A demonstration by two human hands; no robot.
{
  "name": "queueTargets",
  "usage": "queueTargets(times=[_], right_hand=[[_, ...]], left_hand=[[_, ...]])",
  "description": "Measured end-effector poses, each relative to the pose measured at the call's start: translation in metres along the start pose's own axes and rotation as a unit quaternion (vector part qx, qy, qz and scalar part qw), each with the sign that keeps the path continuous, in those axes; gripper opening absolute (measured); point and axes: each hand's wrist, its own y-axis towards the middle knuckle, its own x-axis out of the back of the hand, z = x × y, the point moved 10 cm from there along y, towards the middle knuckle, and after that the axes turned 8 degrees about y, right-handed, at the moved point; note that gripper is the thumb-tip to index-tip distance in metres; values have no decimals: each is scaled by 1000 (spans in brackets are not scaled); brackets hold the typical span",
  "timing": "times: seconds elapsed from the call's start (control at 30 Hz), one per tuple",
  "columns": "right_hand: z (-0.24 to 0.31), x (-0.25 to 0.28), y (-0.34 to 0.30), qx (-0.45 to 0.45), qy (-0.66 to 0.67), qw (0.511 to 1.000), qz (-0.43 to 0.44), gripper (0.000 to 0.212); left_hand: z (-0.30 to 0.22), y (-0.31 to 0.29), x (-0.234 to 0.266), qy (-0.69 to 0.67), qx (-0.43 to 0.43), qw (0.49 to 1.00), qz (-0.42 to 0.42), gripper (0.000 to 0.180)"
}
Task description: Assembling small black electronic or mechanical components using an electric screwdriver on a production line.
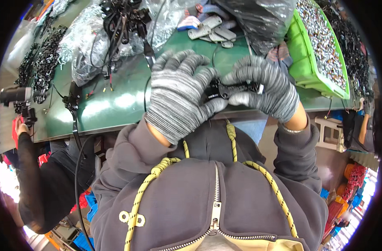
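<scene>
Black lever assembly hangs by the green workbench's near edge.
Left hand pinches its left end, right hand its right; bulky gloves could let it slip.

Glossy part, knitted cloth gloves
</scene>
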Motion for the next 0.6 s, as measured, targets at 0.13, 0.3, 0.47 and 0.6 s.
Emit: queueTargets(times=[0.13, 0.3, 0.47, 0.6], right_hand=[[7, -9, -5, 2, -66, 998, 17, 28], [-5, -10, -11, -22, 4, 1000, 12, 29], [-1, -4, 3, -29, -62, 996, 57, 27], [42, 20, 59, 142, -30, 989, -8, 33]], left_hand=[[-1, -7, -7, 3, -4, 1000, 11, 53], [-3, -8, -6, 31, -9, 999, 18, 55], [6, -10, -1, 28, 1, 1000, 10, 57], [16, -21, 12, -2, 13, 1000, -7, 63]])
